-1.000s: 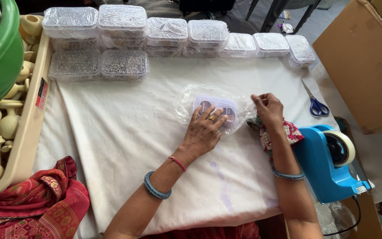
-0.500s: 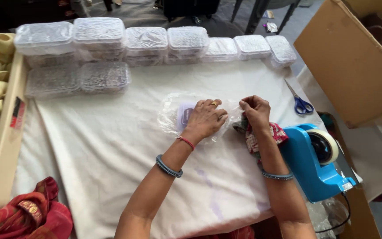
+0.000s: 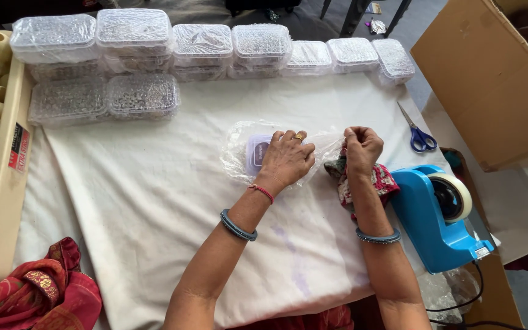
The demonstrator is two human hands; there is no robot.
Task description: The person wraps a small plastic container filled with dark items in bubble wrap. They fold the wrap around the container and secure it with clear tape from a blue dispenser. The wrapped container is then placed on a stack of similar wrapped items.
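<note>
1. The left hand point(image 3: 286, 160) is pressing flat, fingers spread, on a clear plastic bag point(image 3: 239, 153) holding a small box point(image 3: 256, 153), just left of the blue tape dispenser point(image 3: 436, 215).
2. The right hand point(image 3: 362, 148) is pinching the bag's edge closed-fisted, beside the dispenser.
3. Scissors point(image 3: 420, 133) are lying just beyond the dispenser.
</note>
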